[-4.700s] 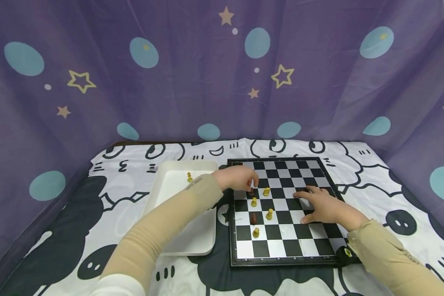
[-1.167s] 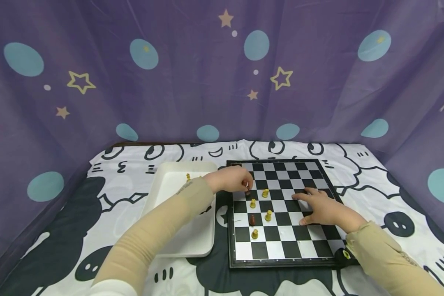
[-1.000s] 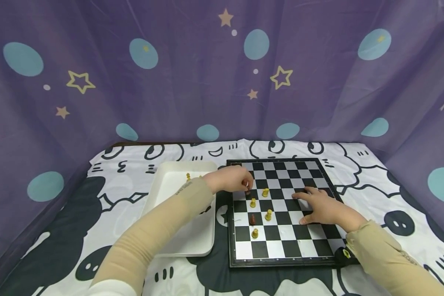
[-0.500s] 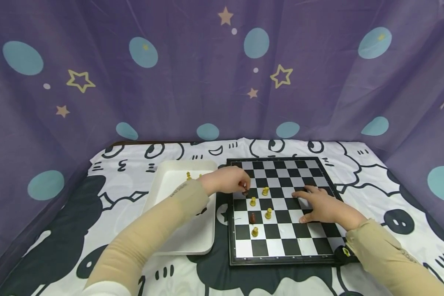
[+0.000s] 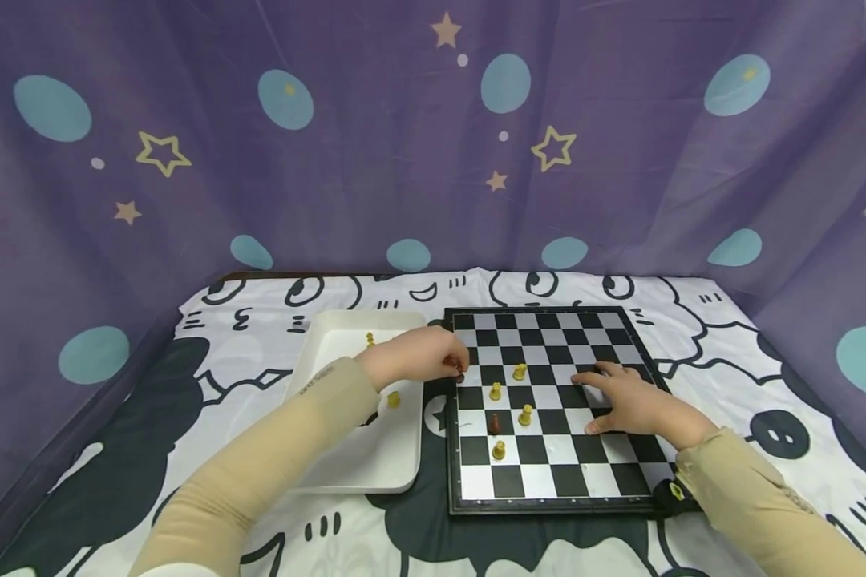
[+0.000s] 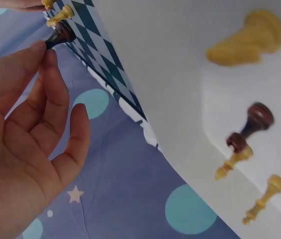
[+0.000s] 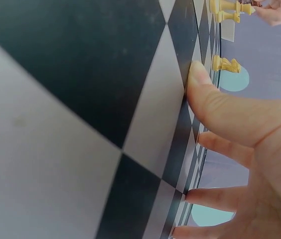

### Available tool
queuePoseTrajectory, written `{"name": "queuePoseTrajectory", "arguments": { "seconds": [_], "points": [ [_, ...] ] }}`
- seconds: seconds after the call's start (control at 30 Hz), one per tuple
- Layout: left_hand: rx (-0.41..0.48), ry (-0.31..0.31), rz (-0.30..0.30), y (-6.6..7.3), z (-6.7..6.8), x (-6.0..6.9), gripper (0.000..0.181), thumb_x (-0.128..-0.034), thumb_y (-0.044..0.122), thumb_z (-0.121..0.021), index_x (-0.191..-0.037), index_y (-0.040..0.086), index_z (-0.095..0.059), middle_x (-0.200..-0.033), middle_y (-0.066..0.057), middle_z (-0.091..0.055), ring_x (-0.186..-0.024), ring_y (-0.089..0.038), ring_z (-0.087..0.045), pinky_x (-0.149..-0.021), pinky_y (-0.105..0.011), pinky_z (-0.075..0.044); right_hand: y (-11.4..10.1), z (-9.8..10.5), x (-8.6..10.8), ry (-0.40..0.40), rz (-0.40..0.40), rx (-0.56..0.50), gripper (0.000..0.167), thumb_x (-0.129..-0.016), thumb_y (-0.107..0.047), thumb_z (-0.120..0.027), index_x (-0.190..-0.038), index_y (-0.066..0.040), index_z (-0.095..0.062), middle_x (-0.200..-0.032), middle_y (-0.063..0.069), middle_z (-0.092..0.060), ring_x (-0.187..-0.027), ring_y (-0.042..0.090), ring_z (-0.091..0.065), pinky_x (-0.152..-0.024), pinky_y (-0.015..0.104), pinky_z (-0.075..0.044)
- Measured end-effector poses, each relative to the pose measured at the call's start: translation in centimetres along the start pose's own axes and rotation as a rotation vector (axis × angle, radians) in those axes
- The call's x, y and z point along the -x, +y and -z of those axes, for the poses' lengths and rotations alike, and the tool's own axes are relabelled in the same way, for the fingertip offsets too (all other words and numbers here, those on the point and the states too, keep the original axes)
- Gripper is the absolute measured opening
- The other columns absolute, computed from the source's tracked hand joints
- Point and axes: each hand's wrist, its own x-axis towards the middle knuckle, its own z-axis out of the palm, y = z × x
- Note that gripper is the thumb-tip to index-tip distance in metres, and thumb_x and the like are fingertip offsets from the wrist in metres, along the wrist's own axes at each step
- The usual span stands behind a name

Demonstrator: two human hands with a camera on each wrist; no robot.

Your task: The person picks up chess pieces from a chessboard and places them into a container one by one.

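Note:
My left hand [image 5: 427, 355] is over the left edge of the chessboard [image 5: 621, 487], beside the white tray [image 5: 384, 474]. Between thumb and fingertips it pinches a dark brown chess piece [image 6: 62, 34], whose top is hidden by the fingers. My right hand [image 5: 638, 407] has its fingers spread, with the thumb and fingertips touching the right part of the board. Left on the board stand several yellow chess pieces, among them a yellow knight [image 7: 226, 64], and a dark brown piece [image 5: 494, 424].
In the tray lie a large-looking yellow knight [image 6: 250, 40], a dark brown piece [image 6: 251, 124] and yellow pieces, one of them a slim yellow piece [image 6: 265, 199]. A patterned cloth [image 5: 346, 537] covers the table. Behind hangs a purple curtain [image 5: 375, 184].
My left hand has moved left with the dark brown chess piece, from among the yellow pieces to the board's left edge. The right hand has stayed where it was.

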Motion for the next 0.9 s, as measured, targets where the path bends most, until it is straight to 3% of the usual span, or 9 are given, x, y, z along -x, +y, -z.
{"name": "queuePoseTrajectory", "arguments": {
  "seconds": [0.4,0.63,0.9],
  "points": [
    [0.027,0.082,0.0,-1.4,1.0,2.8,0.01,-0.0885,0.006,-0.064,-0.092,0.009,-0.072,-0.087,0.001,-0.069,-0.075,-0.008,-0.057,-0.072,-0.024,-0.047,0.0,0.0,0.1,0.004,0.025,0.006,0.079,-0.067,-0.043,-0.08,-0.133,-0.01,-0.052,-0.14,0.038,-0.03,-0.121,0.065,-0.029,-0.089,0.072,-0.034],
    [0.045,0.107,0.057,-2.3,1.4,4.4,0.01,-0.0896,0.007,-0.063,-0.092,0.011,-0.071,-0.082,0.002,-0.062,-0.072,-0.008,-0.053,-0.069,-0.024,-0.046,-0.2,0.0,0.1,0.001,0.028,0.01,0.078,-0.067,-0.042,-0.08,-0.133,-0.01,-0.052,-0.14,0.038,-0.03,-0.122,0.065,-0.029,-0.089,0.072,-0.034],
    [0.066,0.117,0.084,-3.5,1.7,5.7,0.011,-0.0887,0.003,-0.062,-0.093,0.008,-0.071,-0.082,-0.001,-0.068,-0.067,-0.011,-0.059,-0.074,-0.029,-0.047,0.1,-0.1,0.1,0.009,0.029,0.009,0.079,-0.068,-0.044,-0.08,-0.133,-0.01,-0.052,-0.14,0.038,-0.03,-0.122,0.064,-0.03,-0.089,0.072,-0.034]
  ]
}}
